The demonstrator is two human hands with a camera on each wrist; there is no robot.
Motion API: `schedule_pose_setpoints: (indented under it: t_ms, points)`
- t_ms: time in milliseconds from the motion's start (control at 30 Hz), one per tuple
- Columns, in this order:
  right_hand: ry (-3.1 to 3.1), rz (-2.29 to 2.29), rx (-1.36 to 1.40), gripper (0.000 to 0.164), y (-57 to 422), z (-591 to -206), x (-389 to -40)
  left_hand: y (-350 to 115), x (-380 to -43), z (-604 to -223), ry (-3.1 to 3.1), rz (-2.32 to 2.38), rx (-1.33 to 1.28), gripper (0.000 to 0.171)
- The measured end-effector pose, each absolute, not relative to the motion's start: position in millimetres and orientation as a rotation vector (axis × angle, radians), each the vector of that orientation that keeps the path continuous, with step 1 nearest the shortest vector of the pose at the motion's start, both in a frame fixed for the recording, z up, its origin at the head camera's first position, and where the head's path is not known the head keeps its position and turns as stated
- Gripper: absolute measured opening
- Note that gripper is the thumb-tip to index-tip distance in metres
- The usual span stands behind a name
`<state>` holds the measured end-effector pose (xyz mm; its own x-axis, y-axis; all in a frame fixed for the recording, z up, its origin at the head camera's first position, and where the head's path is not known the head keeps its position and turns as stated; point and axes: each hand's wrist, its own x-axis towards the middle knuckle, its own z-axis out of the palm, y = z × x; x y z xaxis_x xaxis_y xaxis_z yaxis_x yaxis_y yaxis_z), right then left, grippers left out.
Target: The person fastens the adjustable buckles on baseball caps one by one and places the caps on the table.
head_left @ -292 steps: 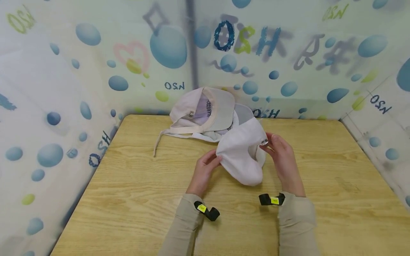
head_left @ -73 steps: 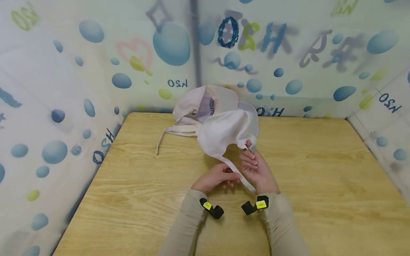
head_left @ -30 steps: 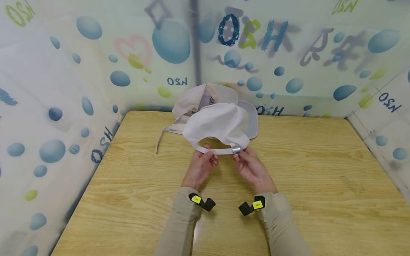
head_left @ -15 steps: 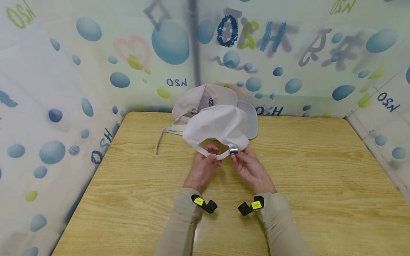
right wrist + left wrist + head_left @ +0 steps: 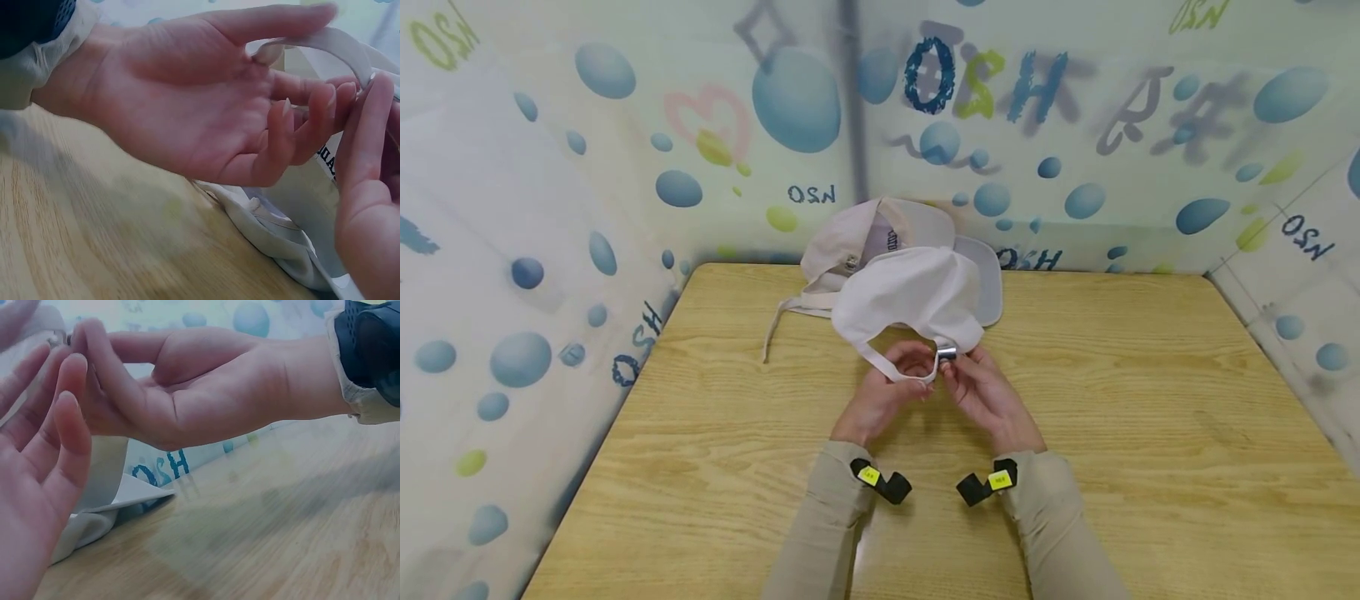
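Note:
In the head view a white cap [image 5: 910,292] is held up with its back opening toward me. Its strap [image 5: 880,363] bows downward in a loop from the left side to a silver buckle [image 5: 947,353]. The left hand [image 5: 883,400] holds the strap near the buckle, its fingers curled inside the loop and the thumb outside. The right hand [image 5: 992,398] pinches the buckle end. Across the left wrist view the right hand [image 5: 187,387] has thumb and finger together, and the right wrist view has the left hand [image 5: 194,100] under the arched strap; fingertips overlap there.
Behind the held cap lies a pale pinkish cap [image 5: 838,242] with a loose strap [image 5: 773,329] trailing left. A grey-white brim [image 5: 988,279] shows at the right of the pile. The wooden table [image 5: 1150,417] meets a patterned wall [image 5: 1075,108] at the back.
The white cap was turned and its loose strap end brought to the buckle side. Over the last second the left hand has moved nearer the buckle, and the strap bows into a deeper loop.

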<state>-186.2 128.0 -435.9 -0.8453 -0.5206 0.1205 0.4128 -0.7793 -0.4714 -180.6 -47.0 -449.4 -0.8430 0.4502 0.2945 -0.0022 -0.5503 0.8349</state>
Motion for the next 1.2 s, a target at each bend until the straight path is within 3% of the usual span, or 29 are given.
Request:
schedule_pose_setpoints:
  t_ms: [333,600,733,1200]
  points:
    - [0.567,-2.557,-0.33,0.017,129,-440,-188,-45,-181,-448,1.497,2.446,0.619,0.027]
    - [0.611,-2.553,-0.339,0.018,130,-441,-189,-44,-182,-441,1.674,2.284,0.693,0.051]
    - [0.622,-2.559,-0.327,0.018,130,-440,-189,-39,-181,-438,1.738,2.274,0.718,0.054]
    - [0.573,-2.59,-0.306,0.018,131,-441,-188,-39,-174,-423,1.939,2.332,0.633,0.029]
